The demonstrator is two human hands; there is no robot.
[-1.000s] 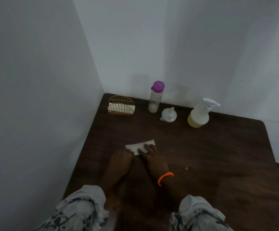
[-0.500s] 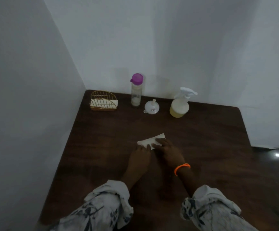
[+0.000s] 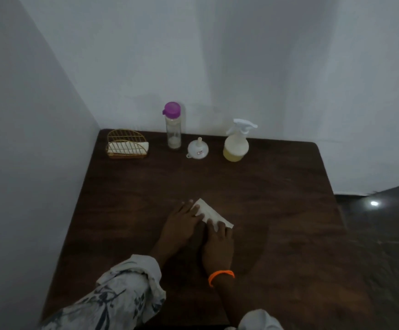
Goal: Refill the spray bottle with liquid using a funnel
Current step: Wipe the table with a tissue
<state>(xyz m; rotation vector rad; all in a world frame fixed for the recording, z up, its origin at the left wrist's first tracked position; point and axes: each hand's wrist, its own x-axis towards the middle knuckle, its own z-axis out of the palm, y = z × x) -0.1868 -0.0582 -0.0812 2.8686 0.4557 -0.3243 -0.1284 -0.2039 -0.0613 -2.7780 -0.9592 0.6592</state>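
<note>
Spray bottle (image 3: 236, 145): translucent plastic, round-bodied, white trigger head; stood upright near the desk's (image 3: 277, 234) far edge, yellowish liquid in its lower part.
Funnel (image 3: 198, 149): white plastic, mouth down, spout up, just left of it.
Tall bottle (image 3: 173, 125): clear cylinder, purple cap, whitish remnant at the bottom.
Wire holder (image 3: 127, 144): gold, arched, far-left corner, held white napkins.
Left hand (image 3: 182, 222): fingers flat, pressed on a folded white tissue (image 3: 211, 214) mid-desk.
Right hand (image 3: 217, 244): fingers extended, pressed on the tissue's near end; orange band (image 3: 221, 275) at the wrist.

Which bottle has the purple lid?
The tall clear bottle standing between the gold wire holder and the white funnel. The other one, the spray bottle, has a white trigger top and yellowish liquid.
</note>
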